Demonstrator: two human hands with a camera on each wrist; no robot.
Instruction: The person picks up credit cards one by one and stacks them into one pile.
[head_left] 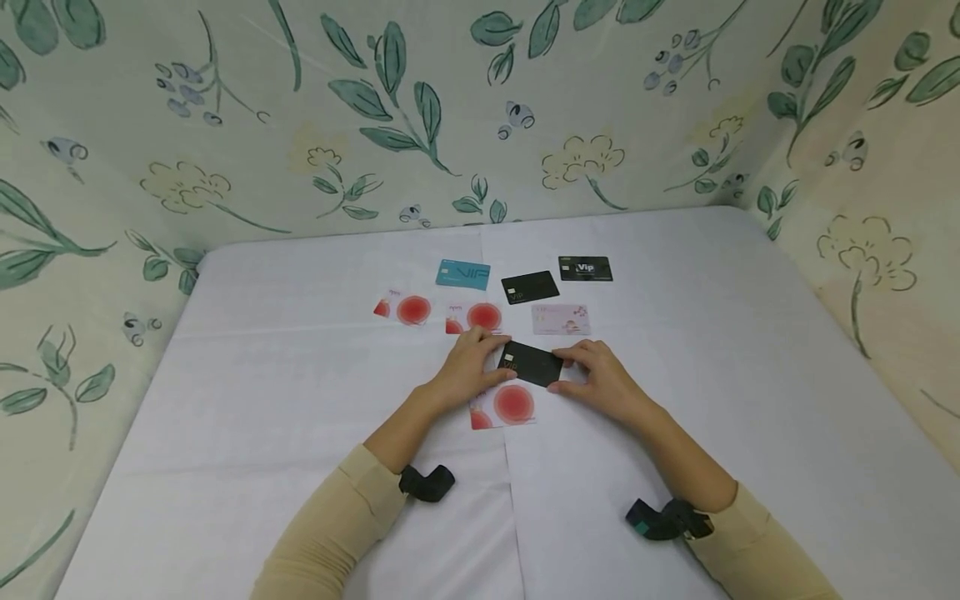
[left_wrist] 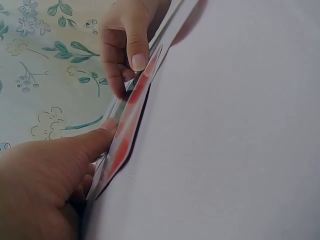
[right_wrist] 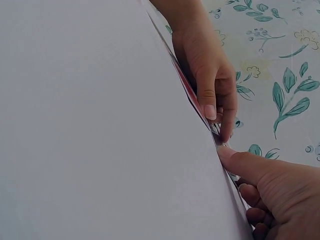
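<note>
A black card [head_left: 531, 364] with a gold chip and "VIP" lettering lies between the two hands near the middle of the table. My left hand [head_left: 470, 367] grips its left end, thumb at the lower edge and fingers at the upper corner. At the opposite end, my right hand [head_left: 596, 377] holds the card between thumb and fingers. Just below is a white card with a red circle [head_left: 513, 404], its top edge partly covered. The left wrist view shows this red-circle card [left_wrist: 131, 120] edge-on beside the left thumb.
Beyond the hands lie two more red-circle cards [head_left: 413, 310], a pale pink card [head_left: 561, 319], a blue VIP card [head_left: 462, 274], a tilted black card [head_left: 530, 287] and another black Vip card [head_left: 586, 268]. A white cloth [head_left: 247, 400] covers the table; floral fabric [head_left: 450, 108] hangs behind it.
</note>
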